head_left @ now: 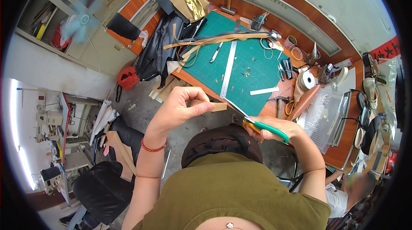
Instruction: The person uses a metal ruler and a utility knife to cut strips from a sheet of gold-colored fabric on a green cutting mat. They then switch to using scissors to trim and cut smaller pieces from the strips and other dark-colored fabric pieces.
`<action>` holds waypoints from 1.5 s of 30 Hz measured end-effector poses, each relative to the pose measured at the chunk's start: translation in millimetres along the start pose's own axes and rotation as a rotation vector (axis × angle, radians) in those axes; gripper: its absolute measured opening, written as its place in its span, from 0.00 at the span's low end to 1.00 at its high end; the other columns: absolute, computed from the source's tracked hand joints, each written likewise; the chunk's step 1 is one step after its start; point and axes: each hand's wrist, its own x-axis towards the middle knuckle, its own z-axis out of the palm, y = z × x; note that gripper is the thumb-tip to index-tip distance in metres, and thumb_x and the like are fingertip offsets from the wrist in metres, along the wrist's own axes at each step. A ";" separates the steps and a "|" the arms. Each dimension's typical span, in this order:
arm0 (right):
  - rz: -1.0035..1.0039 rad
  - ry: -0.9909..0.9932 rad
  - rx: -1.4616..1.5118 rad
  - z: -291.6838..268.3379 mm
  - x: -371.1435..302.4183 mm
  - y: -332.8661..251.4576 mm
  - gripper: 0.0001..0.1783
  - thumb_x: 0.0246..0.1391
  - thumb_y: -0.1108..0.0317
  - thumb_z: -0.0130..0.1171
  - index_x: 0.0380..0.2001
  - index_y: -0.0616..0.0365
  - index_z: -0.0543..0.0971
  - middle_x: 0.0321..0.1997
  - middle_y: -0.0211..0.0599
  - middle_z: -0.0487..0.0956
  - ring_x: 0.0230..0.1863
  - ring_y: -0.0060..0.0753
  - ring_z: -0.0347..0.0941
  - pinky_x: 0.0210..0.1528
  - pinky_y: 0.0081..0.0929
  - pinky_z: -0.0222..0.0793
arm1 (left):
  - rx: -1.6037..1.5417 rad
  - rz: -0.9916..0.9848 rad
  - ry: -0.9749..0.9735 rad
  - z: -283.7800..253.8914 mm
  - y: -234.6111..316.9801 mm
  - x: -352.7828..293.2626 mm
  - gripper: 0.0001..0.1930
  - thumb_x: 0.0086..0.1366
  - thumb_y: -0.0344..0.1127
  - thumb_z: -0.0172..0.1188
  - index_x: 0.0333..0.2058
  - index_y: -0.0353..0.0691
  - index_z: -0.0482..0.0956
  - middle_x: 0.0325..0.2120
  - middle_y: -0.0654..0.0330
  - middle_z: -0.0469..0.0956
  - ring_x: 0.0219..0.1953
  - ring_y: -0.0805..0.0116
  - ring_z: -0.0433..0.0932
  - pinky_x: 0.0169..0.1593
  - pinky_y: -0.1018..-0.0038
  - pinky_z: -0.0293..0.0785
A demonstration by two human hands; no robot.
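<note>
My left hand (180,109) pinches a short tan strip (220,106), probably leather, between thumb and fingers; one end sticks out to the right. A red bead bracelet circles that wrist. My right hand (283,127) grips a pair of scissors (278,133) with green and orange handles. Their blades point up and left and lie just right of the strip's free end, apart from it in the picture. Both hands are in front of the table's near edge. Beyond them, a white ruler (228,69) and small tan scraps (246,74) lie on a green cutting mat (262,69).
Long tan and dark strips (223,38) cross the mat's far part, near a utility knife (216,53). Dark sheet material (156,54) hangs off the left side. A hammer (280,106) and white tape roll (306,80) lie right. A person (343,195) is at lower right.
</note>
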 end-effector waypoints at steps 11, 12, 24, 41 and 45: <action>0.022 -0.029 -0.224 -1.8 3.4 -27.3 0.35 0.61 0.35 0.44 0.32 0.63 0.66 0.27 0.41 0.65 0.30 0.39 0.64 0.35 0.37 0.61 | 0.061 -0.002 -0.060 -4.5 5.9 -5.5 0.09 0.61 0.34 0.66 0.27 0.34 0.79 0.19 0.72 0.71 0.22 0.87 0.61 0.25 0.84 0.55; 0.015 -0.028 -0.227 -1.5 3.5 -26.6 0.35 0.61 0.35 0.44 0.31 0.63 0.67 0.26 0.41 0.65 0.29 0.39 0.63 0.35 0.37 0.61 | 0.069 -0.001 -0.068 -5.3 7.2 -6.4 0.09 0.61 0.34 0.66 0.27 0.34 0.80 0.19 0.72 0.71 0.22 0.87 0.61 0.25 0.84 0.55; -0.006 0.085 -0.220 10.2 0.1 -24.5 0.31 0.59 0.42 0.54 0.27 0.64 0.67 0.20 0.40 0.64 0.23 0.35 0.60 0.28 0.36 0.58 | 0.077 0.038 -0.051 -3.4 12.1 -11.0 0.08 0.60 0.33 0.67 0.28 0.35 0.80 0.21 0.71 0.74 0.23 0.87 0.64 0.27 0.85 0.58; -0.106 0.640 0.565 44.0 30.2 52.5 0.29 0.64 0.41 0.44 0.32 0.60 0.70 0.20 0.28 0.66 0.15 0.22 0.65 0.18 0.20 0.62 | -1.259 0.302 -0.368 1.7 -19.1 -14.7 0.20 0.77 0.48 0.31 0.26 0.47 0.59 0.11 0.73 0.51 0.12 0.82 0.47 0.21 0.80 0.48; 0.216 1.111 0.586 25.3 52.5 123.6 0.18 0.65 0.55 0.51 0.45 0.60 0.70 0.33 0.31 0.73 0.33 0.24 0.72 0.33 0.22 0.68 | -1.565 0.280 -0.380 -9.4 -26.1 -31.0 0.19 0.77 0.47 0.33 0.26 0.47 0.59 0.11 0.72 0.50 0.11 0.82 0.46 0.20 0.81 0.46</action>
